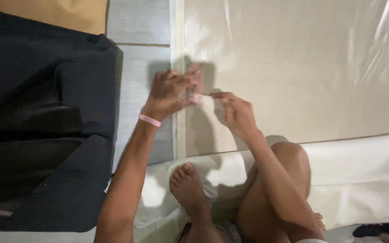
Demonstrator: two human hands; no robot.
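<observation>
Cream fabric sheet (302,67) on floor; left hand (169,92) pinches its left edge, right hand (235,112) just right of it, fingertips closed on something too small to tell. Edge runs away from person; black cushion (46,121) well left of sheet.

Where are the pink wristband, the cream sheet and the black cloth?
pink wristband (150,120), head view, middle of the band on the left wrist
cream sheet (293,67), head view, bare glossy stretch
black cloth (37,112), head view, middle of the dark pile
</observation>
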